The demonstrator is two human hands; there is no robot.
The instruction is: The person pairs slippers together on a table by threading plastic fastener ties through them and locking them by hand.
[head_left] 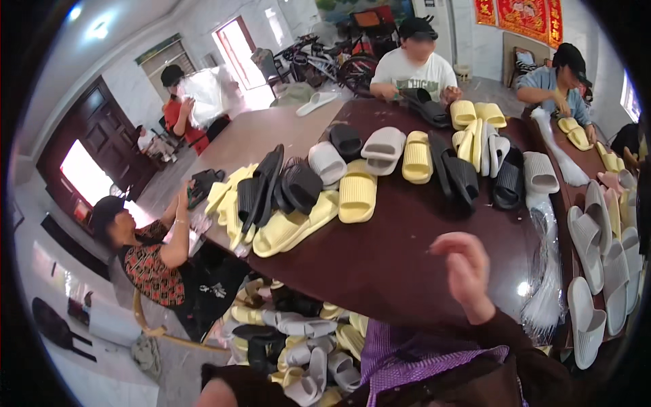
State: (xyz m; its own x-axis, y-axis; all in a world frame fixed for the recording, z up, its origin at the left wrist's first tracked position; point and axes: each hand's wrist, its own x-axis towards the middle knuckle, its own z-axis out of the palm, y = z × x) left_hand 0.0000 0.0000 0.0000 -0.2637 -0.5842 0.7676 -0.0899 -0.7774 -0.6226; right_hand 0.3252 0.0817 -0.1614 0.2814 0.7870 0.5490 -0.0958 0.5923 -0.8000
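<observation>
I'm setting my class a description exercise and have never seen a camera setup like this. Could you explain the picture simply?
There is no machine, just a person with bare hands. A wide fisheye camera on their head looks down, so straight edges bend. Their right hand, bare with curled fingers, is raised over the glossy dark red-brown table and seems empty. Their left hand shows only partly at the lower edge; what it holds, if anything, is unclear. The table bears ribbed yellow slippers, black slippers, grey slippers and a long bundle of clear plastic.
</observation>
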